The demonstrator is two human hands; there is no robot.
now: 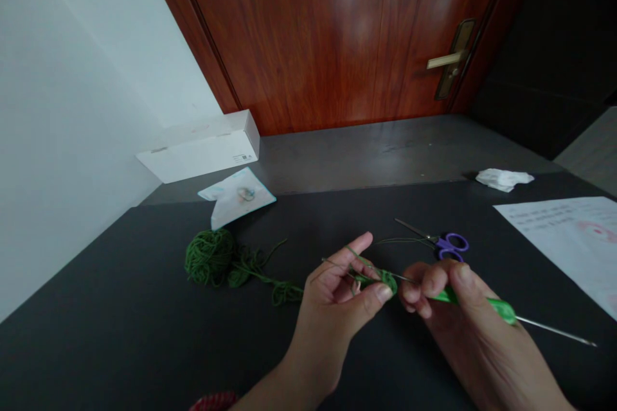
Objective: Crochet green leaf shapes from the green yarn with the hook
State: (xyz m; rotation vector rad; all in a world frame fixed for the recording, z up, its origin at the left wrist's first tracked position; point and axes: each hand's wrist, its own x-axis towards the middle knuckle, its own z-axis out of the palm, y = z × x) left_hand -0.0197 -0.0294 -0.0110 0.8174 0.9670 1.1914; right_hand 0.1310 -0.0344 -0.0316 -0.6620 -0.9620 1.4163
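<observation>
Between thumb and fingers, my left hand (332,302) pinches a small piece of green crochet work (387,280). A strand of green yarn runs up over its raised index finger. My right hand (463,308) is closed round the green handle of a double-ended crochet hook (502,310). One thin metal end of the hook reaches left to the crochet piece; the other sticks out to the lower right. Left of my hands lies a ball of dark green yarn (210,258), with loose tangled yarn (284,290) trailing from it towards my left hand.
Purple-handled scissors (450,245) lie just beyond my right hand. A printed sheet (573,237) and a crumpled white tissue (504,178) are at the right. At the back left are a small plastic packet (241,196) and a long white box (207,148), near a wooden door (308,32).
</observation>
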